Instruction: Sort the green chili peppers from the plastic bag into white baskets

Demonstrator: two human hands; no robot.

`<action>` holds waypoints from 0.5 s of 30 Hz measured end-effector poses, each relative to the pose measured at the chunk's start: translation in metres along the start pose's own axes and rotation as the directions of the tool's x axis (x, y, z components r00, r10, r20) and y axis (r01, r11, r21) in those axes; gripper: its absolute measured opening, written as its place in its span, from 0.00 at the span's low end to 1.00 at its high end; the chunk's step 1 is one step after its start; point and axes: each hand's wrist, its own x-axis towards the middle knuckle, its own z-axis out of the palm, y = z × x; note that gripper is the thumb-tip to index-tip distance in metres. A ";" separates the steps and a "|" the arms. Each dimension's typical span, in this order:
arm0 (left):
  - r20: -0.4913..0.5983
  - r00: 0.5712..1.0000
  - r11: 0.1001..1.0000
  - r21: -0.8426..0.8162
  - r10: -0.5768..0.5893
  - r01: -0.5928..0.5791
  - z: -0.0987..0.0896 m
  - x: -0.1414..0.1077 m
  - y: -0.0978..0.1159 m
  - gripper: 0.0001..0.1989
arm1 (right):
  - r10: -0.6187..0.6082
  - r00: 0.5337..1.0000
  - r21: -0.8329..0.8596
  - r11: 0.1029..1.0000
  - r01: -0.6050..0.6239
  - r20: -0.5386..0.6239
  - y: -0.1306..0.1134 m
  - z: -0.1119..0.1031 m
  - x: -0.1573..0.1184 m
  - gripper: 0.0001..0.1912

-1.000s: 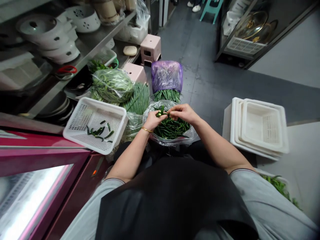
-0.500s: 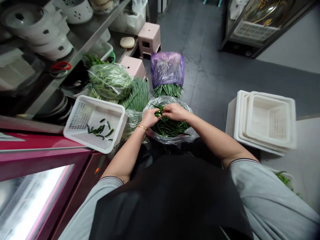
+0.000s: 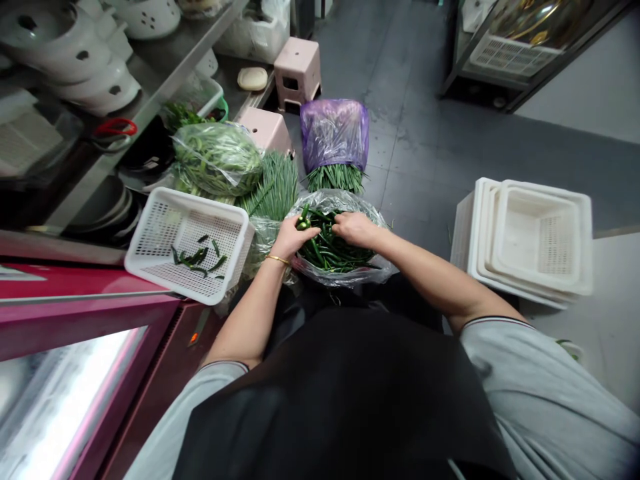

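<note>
A clear plastic bag (image 3: 345,275) full of long dark green chili peppers (image 3: 333,252) stands open in front of me. My left hand (image 3: 294,235), with a gold bracelet at the wrist, curls around several green chili peppers (image 3: 303,219) above the bag's left side. Over the right part of the pile, my right hand (image 3: 356,229) has its fingers bent together at the peppers; whether a pepper is between its fingertips is hidden. To the left, a white perforated basket (image 3: 235,230) is tilted and has several green chili peppers lying on its bottom.
Bagged green vegetables (image 3: 217,157) and a bunch of garlic chives (image 3: 277,187) lie beyond the basket. A purple bag (image 3: 335,133) of greens sits ahead. Pink stools (image 3: 297,70) stand by the shelf at left. Stacked white baskets (image 3: 537,237) are at right.
My hands were together over the bag; now they are apart. The left has shifted slightly left with its peppers, and the right has gone slightly right and down to the pile.
</note>
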 end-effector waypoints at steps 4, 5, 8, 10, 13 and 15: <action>-0.086 0.996 1.000 0.021 -0.015 0.017 0.001 0.000 0.004 0.16 | 0.105 0.993 0.061 0.993 -0.102 -0.055 0.016 -0.026 -0.024 0.18; -0.098 0.995 1.000 0.014 -0.017 0.018 0.001 0.000 0.004 0.15 | 0.138 0.988 0.062 0.989 -0.134 -0.066 0.016 -0.026 -0.029 0.20; -0.084 0.996 1.000 0.024 -0.005 0.007 0.009 -0.001 0.005 0.13 | 0.199 0.979 0.019 0.980 -0.199 -0.046 0.006 -0.011 -0.030 0.18; -0.044 0.999 0.996 0.082 0.023 -0.019 0.017 0.000 0.004 0.11 | 0.196 0.981 -0.011 0.981 -0.196 -0.014 -0.001 0.003 -0.022 0.17; 0.025 0.998 0.972 0.227 0.055 -0.059 0.029 0.004 0.001 0.09 | 0.167 0.986 0.020 0.986 -0.167 0.003 -0.002 0.010 -0.011 0.18; 0.081 0.994 0.940 0.329 0.071 -0.094 0.037 0.009 -0.002 0.10 | 0.180 0.981 0.100 0.980 -0.173 -0.070 0.003 0.000 -0.011 0.18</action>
